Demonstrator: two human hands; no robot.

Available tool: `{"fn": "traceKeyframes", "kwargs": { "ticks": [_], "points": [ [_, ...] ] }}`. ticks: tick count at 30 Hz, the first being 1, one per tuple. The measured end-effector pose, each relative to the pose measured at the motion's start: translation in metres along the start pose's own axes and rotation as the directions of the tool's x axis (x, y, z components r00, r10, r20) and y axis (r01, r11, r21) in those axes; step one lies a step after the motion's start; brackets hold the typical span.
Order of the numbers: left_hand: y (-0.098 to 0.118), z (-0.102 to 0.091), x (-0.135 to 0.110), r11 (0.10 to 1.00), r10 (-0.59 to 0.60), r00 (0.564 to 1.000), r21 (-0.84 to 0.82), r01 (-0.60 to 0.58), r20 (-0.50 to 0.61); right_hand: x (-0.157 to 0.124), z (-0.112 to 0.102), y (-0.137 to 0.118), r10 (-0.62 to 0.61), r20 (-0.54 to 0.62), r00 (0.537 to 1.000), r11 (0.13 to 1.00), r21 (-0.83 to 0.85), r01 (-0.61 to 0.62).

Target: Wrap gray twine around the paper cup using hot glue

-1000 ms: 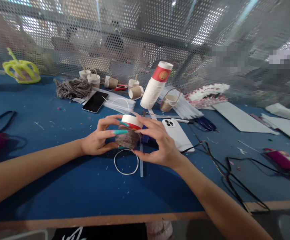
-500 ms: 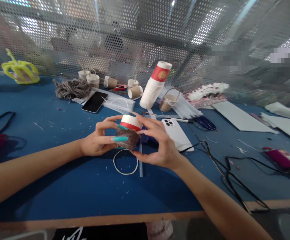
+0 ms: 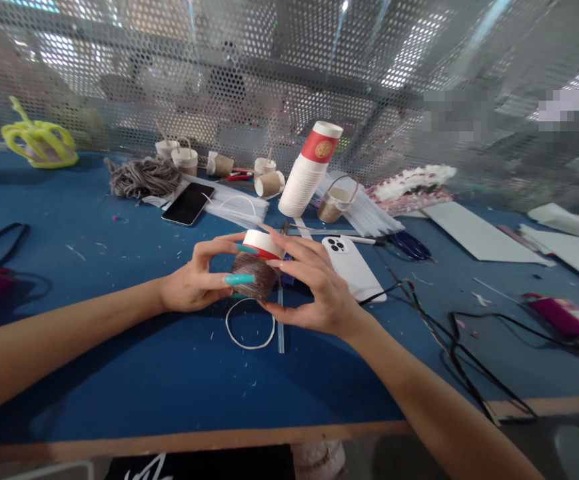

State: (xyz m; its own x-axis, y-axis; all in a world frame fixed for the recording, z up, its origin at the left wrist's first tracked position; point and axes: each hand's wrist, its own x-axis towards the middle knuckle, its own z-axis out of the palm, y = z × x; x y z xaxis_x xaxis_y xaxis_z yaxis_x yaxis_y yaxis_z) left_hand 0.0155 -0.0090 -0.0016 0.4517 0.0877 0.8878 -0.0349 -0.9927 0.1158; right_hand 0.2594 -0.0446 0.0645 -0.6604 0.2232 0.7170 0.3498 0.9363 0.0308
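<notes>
We had both hands half curled on the cup [image 3: 255, 265]: our left hand [image 3: 194, 283] gripped its cord-wound lower part between thumb and fingers, and our right hand [image 3: 314, 288] pressed its fingertips on the opposite side. Both forearms reached in from the near edge. The cup sat just above the counter [image 3: 119, 360], over a white ring [image 3: 239, 341], its axis tilted, rim up and slightly rightward

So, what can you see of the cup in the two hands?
It is a paper cup, white at the upper end with a red band below, the rest wound in grey-brown cord. It tilts slightly, held between the left hand and right hand by the fingertips, above a white ring on the blue table.
</notes>
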Motion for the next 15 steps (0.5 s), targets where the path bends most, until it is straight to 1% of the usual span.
{"fn": "traceKeyframes", "kwargs": {
  "ticks": [2, 4, 7, 9, 11, 13, 15],
  "points": [
    [0.001, -0.002, 0.0, 0.998, -0.056, 0.998, 0.011, 0.056, 0.026, 0.0, -0.001, -0.001, 0.003, 0.018, 1.0, 1.0, -0.012, -0.002],
    [0.001, -0.004, 0.002, 0.994, -0.106, 0.992, -0.022, 0.108, 0.069, 0.001, -0.001, -0.002, 0.009, 0.018, 1.0, 1.0, 0.003, -0.009],
    [0.001, -0.007, 0.004, 0.989, -0.114, 0.984, -0.083, 0.126, 0.135, 0.0, 0.001, -0.002, 0.041, -0.022, 0.999, 0.997, 0.06, -0.04],
    [0.0, -0.006, 0.004, 0.984, -0.131, 0.983, -0.101, 0.144, 0.13, -0.002, 0.004, -0.001, 0.063, -0.056, 0.996, 0.994, 0.092, -0.058],
    [-0.001, -0.004, 0.004, 0.978, -0.157, 0.983, -0.124, 0.168, 0.095, -0.004, 0.007, 0.001, 0.096, -0.071, 0.993, 0.984, 0.154, -0.085],
    [-0.002, -0.001, 0.003, 0.972, -0.174, 0.982, -0.144, 0.183, 0.078, -0.006, 0.009, 0.001, 0.12, -0.058, 0.991, 0.965, 0.242, -0.102],
    [-0.003, 0.0, 0.002, 0.972, -0.172, 0.981, -0.148, 0.183, 0.086, -0.006, 0.009, 0.0, 0.097, -0.043, 0.994, 0.955, 0.287, -0.081]
  ]
}}
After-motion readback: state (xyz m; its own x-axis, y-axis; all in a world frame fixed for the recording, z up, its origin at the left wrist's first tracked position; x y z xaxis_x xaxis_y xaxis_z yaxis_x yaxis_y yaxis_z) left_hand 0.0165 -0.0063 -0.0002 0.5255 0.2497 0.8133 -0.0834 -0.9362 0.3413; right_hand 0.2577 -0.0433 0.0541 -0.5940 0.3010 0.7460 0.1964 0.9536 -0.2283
